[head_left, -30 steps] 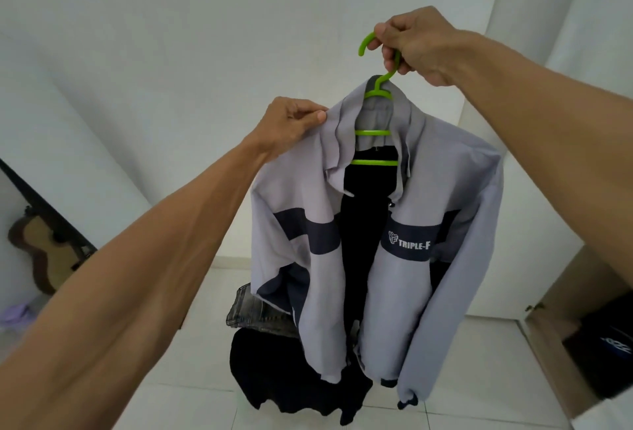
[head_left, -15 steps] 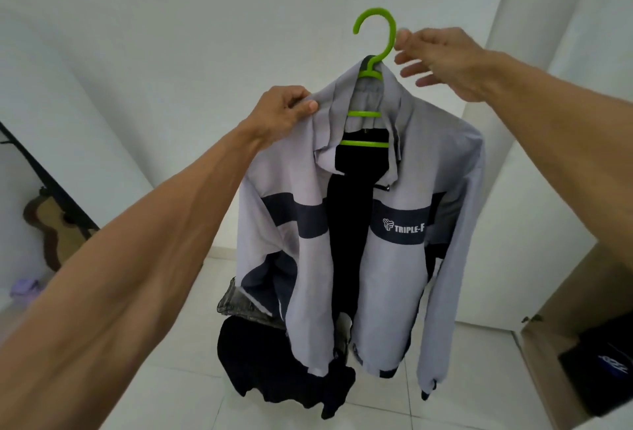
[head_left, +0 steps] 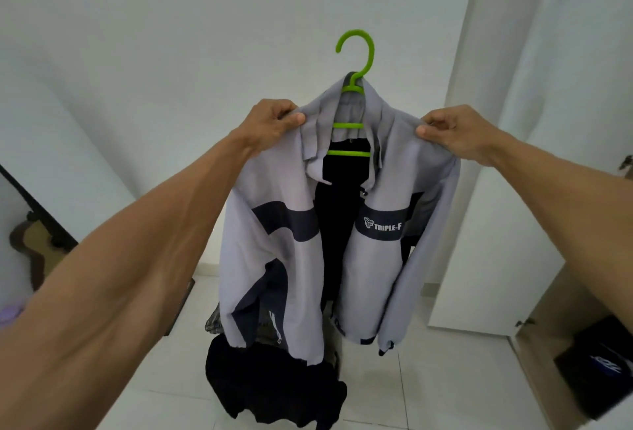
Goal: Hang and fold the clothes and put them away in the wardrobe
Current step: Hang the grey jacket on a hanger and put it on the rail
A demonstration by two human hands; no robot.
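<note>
"TRIPLE-F" with a logo stands on the jacket's (head_left: 359,258) dark chest band (head_left: 382,224).

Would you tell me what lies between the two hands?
In the head view, the hanger and the collar of the jacket lie between the left hand and right hand, which grip its shoulders.

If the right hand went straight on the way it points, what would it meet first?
The right hand pinches the grey jacket; going on, it would probably meet the collar, then the green hanger.
</note>
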